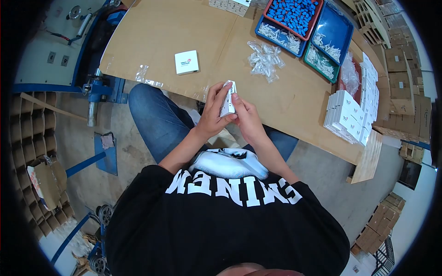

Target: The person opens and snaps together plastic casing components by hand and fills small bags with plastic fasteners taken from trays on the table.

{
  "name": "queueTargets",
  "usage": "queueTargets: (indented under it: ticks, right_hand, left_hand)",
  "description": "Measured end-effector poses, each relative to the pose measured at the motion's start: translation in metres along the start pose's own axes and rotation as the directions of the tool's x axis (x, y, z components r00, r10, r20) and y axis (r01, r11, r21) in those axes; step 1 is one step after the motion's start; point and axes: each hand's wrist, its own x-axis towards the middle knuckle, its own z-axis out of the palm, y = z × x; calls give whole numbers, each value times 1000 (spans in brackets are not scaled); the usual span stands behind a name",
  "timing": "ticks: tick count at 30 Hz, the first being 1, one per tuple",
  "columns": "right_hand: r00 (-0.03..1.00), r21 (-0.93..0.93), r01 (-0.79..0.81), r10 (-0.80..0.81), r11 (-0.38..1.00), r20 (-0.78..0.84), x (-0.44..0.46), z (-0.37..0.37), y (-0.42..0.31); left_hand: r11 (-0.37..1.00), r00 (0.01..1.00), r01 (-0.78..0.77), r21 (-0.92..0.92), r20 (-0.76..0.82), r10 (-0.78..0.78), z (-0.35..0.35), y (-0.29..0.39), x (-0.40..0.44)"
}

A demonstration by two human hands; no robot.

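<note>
Between my two hands, just off the table's near edge, is a small white box (227, 104) with dark print, held on its side. My left hand (213, 109) wraps the box from the left, fingers along its far side. From the right, my right hand (247, 118) grips it with the thumb near its top edge. Part of the box is hidden by the fingers. Another white box (186, 62) with a small red and dark logo lies on the cardboard-covered table (152, 41), beyond my left hand. A pile of clear plastic packets (265, 60) lies beyond my right hand.
At the back right, a red tray (317, 14) of blue pieces rests over a blue tray (261, 22). Another blue tray (343, 27) and a green tray (332, 79) hold white pieces. Stacked white boxes (346, 115) line the right edge. Blue machinery (97, 92) stands left.
</note>
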Motion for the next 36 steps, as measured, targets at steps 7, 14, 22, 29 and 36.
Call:
queueTargets:
  ticks: [7, 14, 22, 29, 36]
  right_hand:
    - [991, 18, -123, 124, 992, -57, 7, -23, 1]
    - [969, 149, -198, 216, 969, -119, 14, -58, -16]
    - [918, -477, -115, -90, 871, -386, 50, -187, 11]
    - [497, -951, -237, -815, 201, -296, 36, -149, -15]
    - [906, -668, 196, -393, 718, -156, 47, -42, 14]
  left_hand:
    - [976, 991, 135, -170, 23, -133, 16, -11, -5]
    - [608, 811, 358, -709, -87, -579, 26, -50, -2]
    - [267, 734, 510, -818, 252, -631, -21, -24, 19]
    - [249, 735, 565, -787, 343, -585, -11, -26, 14]
    - [358, 766, 566, -743, 315, -560, 22, -28, 3]
